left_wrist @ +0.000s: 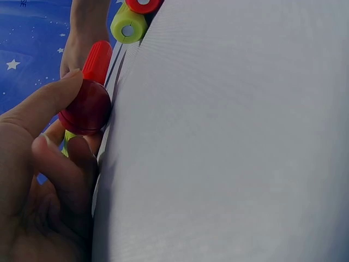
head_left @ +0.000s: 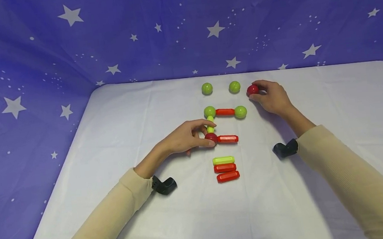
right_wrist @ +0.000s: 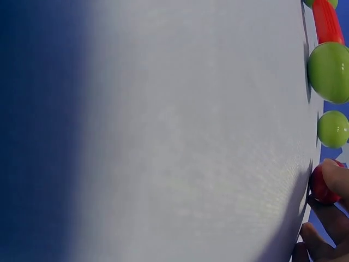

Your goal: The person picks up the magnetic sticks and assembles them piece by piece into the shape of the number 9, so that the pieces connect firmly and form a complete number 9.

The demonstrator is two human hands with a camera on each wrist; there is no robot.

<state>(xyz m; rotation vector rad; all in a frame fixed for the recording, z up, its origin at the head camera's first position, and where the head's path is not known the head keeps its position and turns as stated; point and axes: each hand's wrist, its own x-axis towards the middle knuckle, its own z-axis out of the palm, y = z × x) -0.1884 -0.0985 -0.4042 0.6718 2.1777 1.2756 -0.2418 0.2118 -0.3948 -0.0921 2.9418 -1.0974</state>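
My left hand (head_left: 187, 136) grips a red ball (head_left: 211, 137), thumb on its near side and fingers over the yellow-green rod (head_left: 210, 124) behind it. That ball joins the rod to a red rod (head_left: 228, 139) pointing right. The yellow-green rod runs back to a green ball (head_left: 210, 112), which a second red rod (head_left: 225, 112) links to another green ball (head_left: 240, 112). At the back right, my right hand (head_left: 272, 96) pinches a loose red ball (head_left: 252, 90) between thumb and fingers, close over the table; the right wrist view shows this ball (right_wrist: 323, 186) too.
Two loose green balls (head_left: 207, 88) (head_left: 234, 87) sit in a row at the back. In front lie a yellow-green rod (head_left: 223, 160) and two red rods (head_left: 228, 176), side by side. A white cloth (head_left: 124, 111) covers the table, with a starry blue curtain (head_left: 168, 32) behind it.
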